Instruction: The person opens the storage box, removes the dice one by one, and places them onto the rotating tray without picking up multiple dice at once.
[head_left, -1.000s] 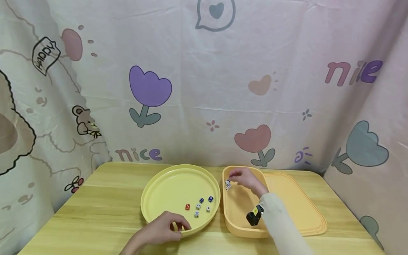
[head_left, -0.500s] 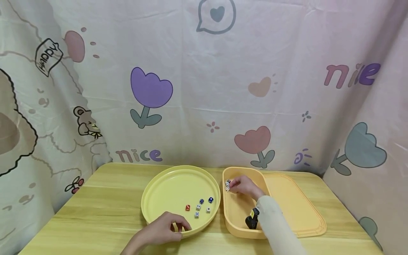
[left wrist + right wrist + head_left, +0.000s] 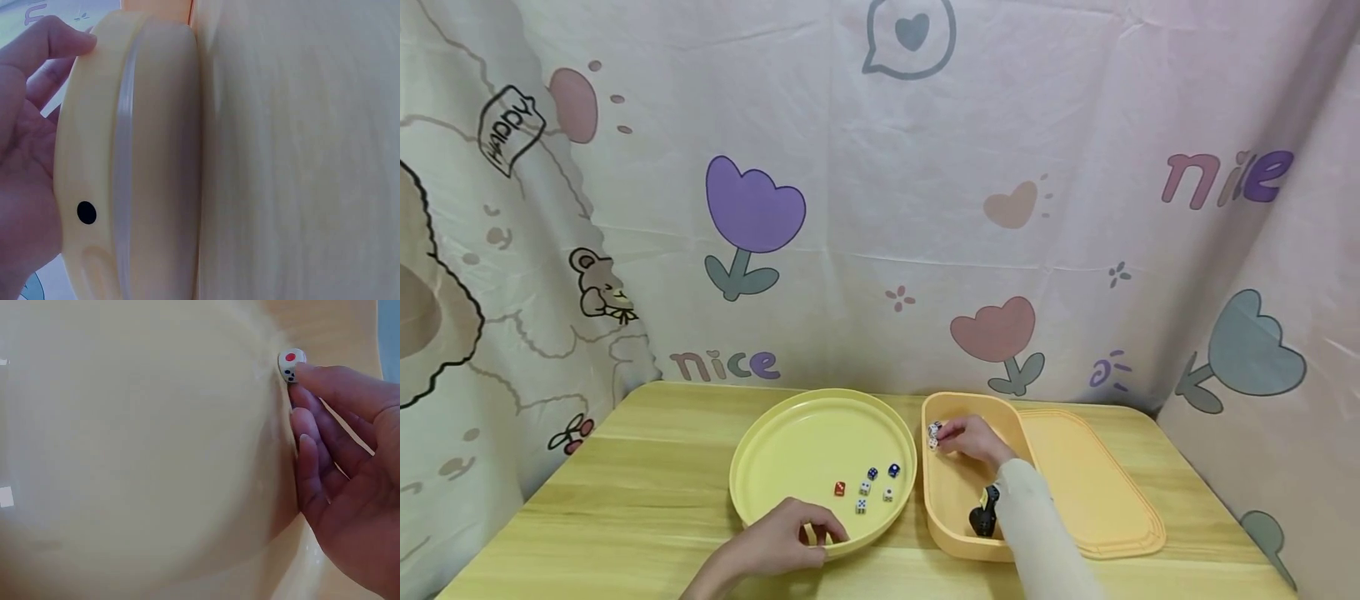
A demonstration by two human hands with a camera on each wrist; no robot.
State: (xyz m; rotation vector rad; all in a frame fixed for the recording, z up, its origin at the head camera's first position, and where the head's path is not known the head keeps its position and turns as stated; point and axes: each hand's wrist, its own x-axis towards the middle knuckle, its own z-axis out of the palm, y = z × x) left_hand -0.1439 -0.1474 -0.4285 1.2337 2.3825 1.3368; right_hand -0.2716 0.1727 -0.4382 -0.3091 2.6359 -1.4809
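My left hand (image 3: 778, 537) holds the near rim of a round yellow tray (image 3: 820, 442). In the left wrist view its thumb presses the tray's outer wall (image 3: 94, 144), with the other fingers over the rim. On the tray lie a red die (image 3: 839, 489), two blue dice (image 3: 893, 470) and several white dice (image 3: 865, 487). Reaching into the orange rectangular bin (image 3: 958, 546), my right hand (image 3: 977, 438) pinches a white die (image 3: 290, 361) between thumb and index finger, against the bin's left side. More dice (image 3: 934, 428) sit just beyond the fingertips, partly hidden.
An orange lid (image 3: 1097, 492) lies flat on the wooden table (image 3: 602, 500), right of the bin. The black wrist camera (image 3: 983, 512) hangs over the bin under the right sleeve (image 3: 1045, 533). A printed curtain (image 3: 850, 167) closes off the back and sides.
Over the last second my right hand has come slightly nearer and lower in the bin, its fingers closing at a white die. My left hand stays on the rim; the tray's dice keep their places.
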